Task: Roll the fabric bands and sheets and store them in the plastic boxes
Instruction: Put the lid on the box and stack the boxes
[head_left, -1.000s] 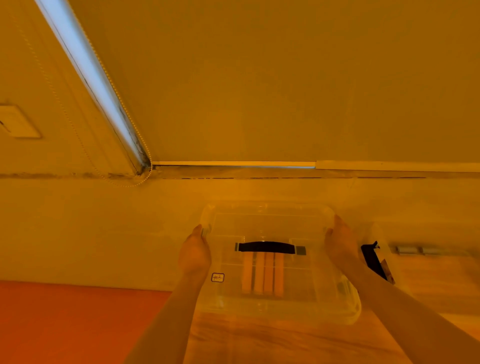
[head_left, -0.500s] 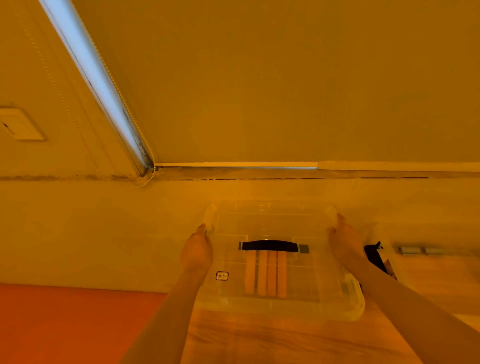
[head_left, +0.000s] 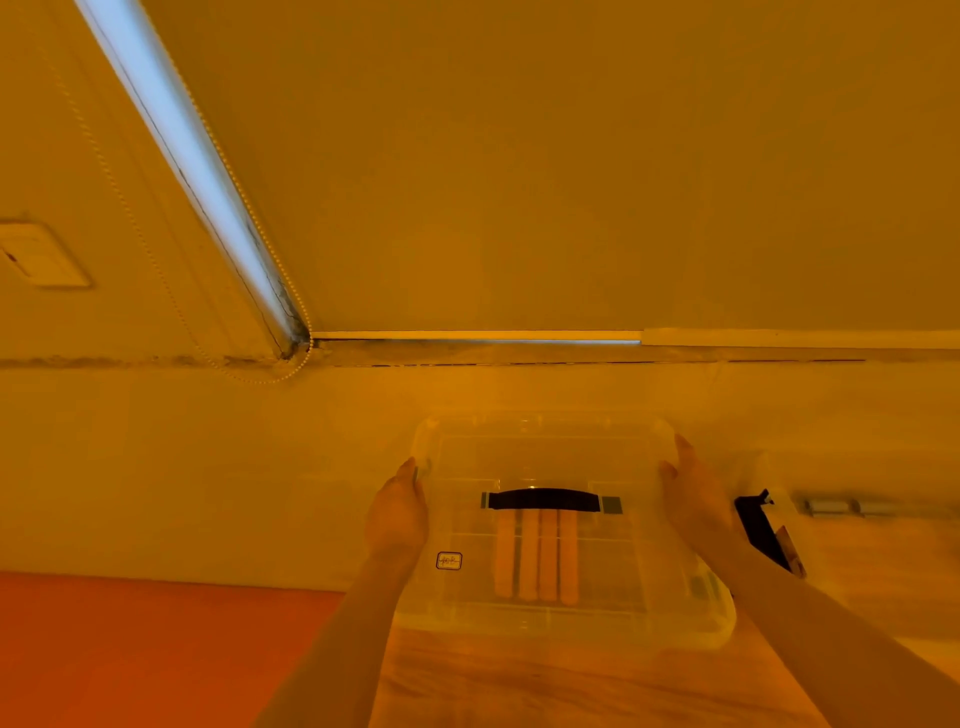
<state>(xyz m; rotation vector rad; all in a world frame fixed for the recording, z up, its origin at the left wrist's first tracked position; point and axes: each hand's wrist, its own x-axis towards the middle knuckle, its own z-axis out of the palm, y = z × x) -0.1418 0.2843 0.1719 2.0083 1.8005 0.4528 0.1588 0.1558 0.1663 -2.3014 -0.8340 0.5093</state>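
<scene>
Four rolls (head_left: 536, 555) lengthwise, seemingly inside lidded box (head_left: 545, 447)

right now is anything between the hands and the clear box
No, nothing visible. The left hand and the right hand each already hold a side of the clear plastic box, whose lid with a black handle is on.

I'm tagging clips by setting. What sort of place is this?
Probably a room in a home: a window blind with a bead cord, a wooden table and a clear storage box.
</scene>
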